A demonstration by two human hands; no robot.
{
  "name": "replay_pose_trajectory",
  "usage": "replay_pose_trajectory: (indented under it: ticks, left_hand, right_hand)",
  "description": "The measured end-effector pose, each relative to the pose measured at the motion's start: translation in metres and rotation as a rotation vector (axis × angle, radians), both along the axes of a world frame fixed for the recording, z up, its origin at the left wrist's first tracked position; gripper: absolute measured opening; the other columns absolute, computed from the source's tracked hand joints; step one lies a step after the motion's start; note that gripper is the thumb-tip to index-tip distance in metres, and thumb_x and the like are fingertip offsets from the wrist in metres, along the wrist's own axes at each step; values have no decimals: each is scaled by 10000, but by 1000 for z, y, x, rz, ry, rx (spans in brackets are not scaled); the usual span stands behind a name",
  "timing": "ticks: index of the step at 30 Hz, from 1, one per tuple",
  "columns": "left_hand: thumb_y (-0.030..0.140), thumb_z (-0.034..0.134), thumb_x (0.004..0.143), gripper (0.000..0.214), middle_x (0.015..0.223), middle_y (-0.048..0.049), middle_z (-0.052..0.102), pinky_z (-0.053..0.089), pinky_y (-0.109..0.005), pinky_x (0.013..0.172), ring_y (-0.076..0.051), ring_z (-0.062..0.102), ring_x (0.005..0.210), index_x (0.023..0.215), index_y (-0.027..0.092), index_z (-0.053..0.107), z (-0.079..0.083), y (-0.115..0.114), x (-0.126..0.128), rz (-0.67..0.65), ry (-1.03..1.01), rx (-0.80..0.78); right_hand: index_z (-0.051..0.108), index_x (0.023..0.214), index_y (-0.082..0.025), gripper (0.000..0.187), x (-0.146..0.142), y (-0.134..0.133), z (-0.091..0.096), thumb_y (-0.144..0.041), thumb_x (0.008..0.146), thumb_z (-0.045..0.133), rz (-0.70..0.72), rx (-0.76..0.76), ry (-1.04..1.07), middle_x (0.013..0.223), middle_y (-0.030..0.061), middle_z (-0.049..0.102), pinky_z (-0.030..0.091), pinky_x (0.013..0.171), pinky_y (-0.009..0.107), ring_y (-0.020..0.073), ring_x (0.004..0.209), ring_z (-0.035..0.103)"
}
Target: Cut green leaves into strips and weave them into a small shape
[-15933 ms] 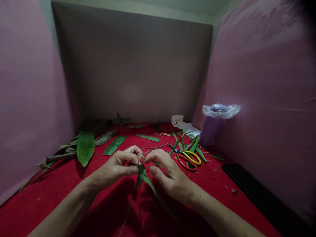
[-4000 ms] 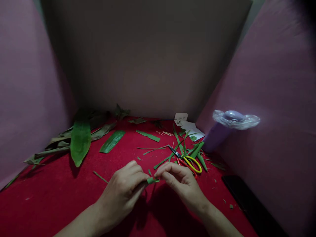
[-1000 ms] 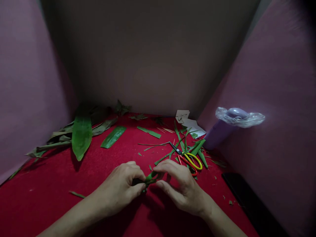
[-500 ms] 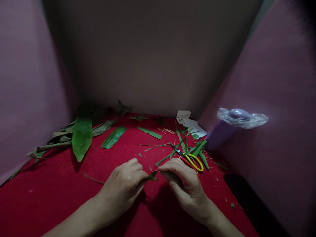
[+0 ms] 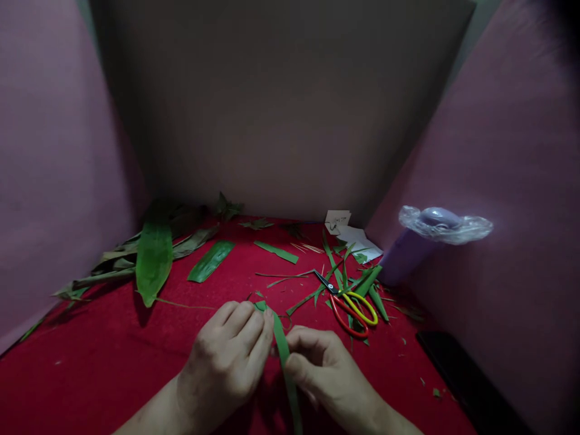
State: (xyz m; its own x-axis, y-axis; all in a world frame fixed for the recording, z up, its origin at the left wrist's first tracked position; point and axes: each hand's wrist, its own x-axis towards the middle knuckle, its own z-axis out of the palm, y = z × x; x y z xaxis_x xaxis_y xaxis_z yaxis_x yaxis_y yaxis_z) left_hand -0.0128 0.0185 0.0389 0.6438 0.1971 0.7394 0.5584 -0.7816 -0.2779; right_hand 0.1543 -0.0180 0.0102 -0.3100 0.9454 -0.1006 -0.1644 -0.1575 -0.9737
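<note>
Green strip [image 5: 283, 344] between curled hands [image 5: 230, 356] [image 5: 326, 371]

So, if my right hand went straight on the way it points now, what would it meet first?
Your right hand would first meet the green leaf strip, which its thumb seems to touch; your left hand lies just beyond, though depth is hard to judge.

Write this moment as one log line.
left hand: holds green leaf strip | right hand: at strip's edge | scissors: on red cloth, by leaf scraps
</note>
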Motion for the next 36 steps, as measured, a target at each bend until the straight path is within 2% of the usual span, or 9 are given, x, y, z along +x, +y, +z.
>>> replay_pose_trajectory:
  ticks: [4,8,11,14,17,22,28,32,36]
  left_hand:
    - [59,464,818,186,628,-98,617,477,-356,540,-221,540,657,845,18,643,2,1,1,-3,-9,-6]
    - [59,461,822,189,635,-90,617,485,-358,563,-216,544,664,873,29,640,2,2,-1,-8,16,-33]
    - [69,452,830,190,652,-78,617,487,-346,575,-205,548,668,855,65,640,0,3,-1,-25,22,-88]
    - [63,474,816,175,776,-103,639,491,-350,611,-208,559,725,873,104,635,-5,4,-1,-44,-11,-164]
    - [63,499,802,161,937,-138,643,496,-364,664,-225,570,820,875,128,627,-11,6,-1,-90,-74,-238]
    - [114,451,855,175,763,-60,677,487,-295,624,-162,587,691,897,156,617,-14,5,1,-237,-89,-419]
    - [141,432,875,197,619,-19,639,446,-244,557,-131,571,584,862,172,626,-10,4,2,-360,-158,-626]
    - [142,433,872,198,611,-23,622,425,-244,549,-136,553,592,815,168,621,-6,4,0,-383,-164,-747]
    - [114,464,850,177,613,-24,601,399,-241,532,-139,522,599,783,164,619,-8,5,-1,-373,-173,-842]
  right_hand:
    - [524,652,-141,252,-2,-6,8,-344,742,642,-97,46,-138,524,-53,439,345,459,173,56,466,391]
    - [615,760,-152,85,16,-5,14,-191,809,557,-191,542,-590,606,-6,537,365,529,213,97,547,468]
    - [648,879,-176,164,26,-1,17,-116,835,503,-243,880,-796,728,43,608,389,564,230,120,616,536]
    - [669,859,-194,184,28,2,22,-89,818,524,-341,1037,-909,759,60,633,401,582,250,146,670,563]
    - [668,838,-191,166,27,3,25,-81,795,551,-386,1125,-891,765,63,648,410,625,294,170,707,567]
    - [652,872,-187,182,28,2,23,-56,786,558,-370,1135,-788,768,55,655,417,650,322,171,708,566]
    - [652,896,-186,191,26,1,18,-64,819,527,-236,897,-509,789,54,631,468,651,279,151,729,587]
    - [663,914,-196,209,24,0,16,-76,835,512,-150,762,-376,825,47,606,477,657,257,135,737,589]
    - [684,882,-206,198,24,0,16,-101,834,523,-180,743,-410,802,44,598,461,662,273,144,742,570]
